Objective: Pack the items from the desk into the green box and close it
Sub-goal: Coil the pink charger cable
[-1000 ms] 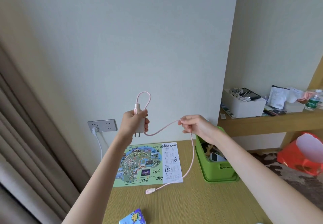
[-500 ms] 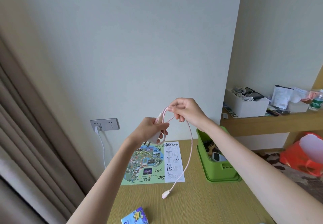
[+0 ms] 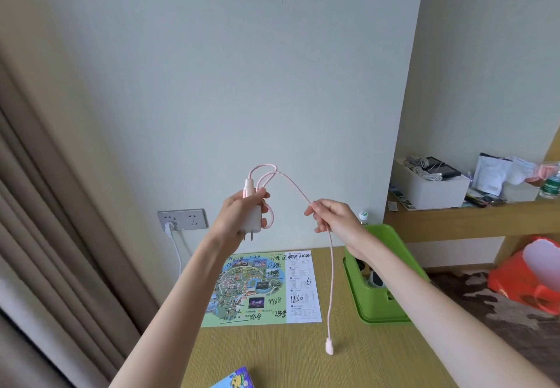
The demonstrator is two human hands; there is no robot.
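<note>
From the head camera, the left hand [image 3: 239,215] is up in the air, closed around a white charger plug [image 3: 253,221] with its two metal prongs pointing down. A pink cable [image 3: 291,184] comes out of the top of the plug, makes loops just above the left hand, then runs across to the right hand [image 3: 333,216]. The right hand pinches the cable between thumb and fingers, level with the left hand and apart from it. From the right hand the cable hangs straight down, and its pink end plug [image 3: 329,346] dangles just over the tabletop [image 3: 303,357].

Below the left hand a colourful park map [image 3: 260,287] with black handwriting lies flat on the tabletop. Below the right hand, partly hidden by the arm, sits the green box [image 3: 381,296], open, with a few small things inside that are hard to make out. Near the bottom edge, under the left arm, a corner of a blue cartoon card [image 3: 238,380] peeks in.

Left of the left hand a wall socket [image 3: 182,219] has a white cord plugged in. Far to the right of the right hand a wooden shelf [image 3: 472,218] carries a white box [image 3: 430,184]
</note>
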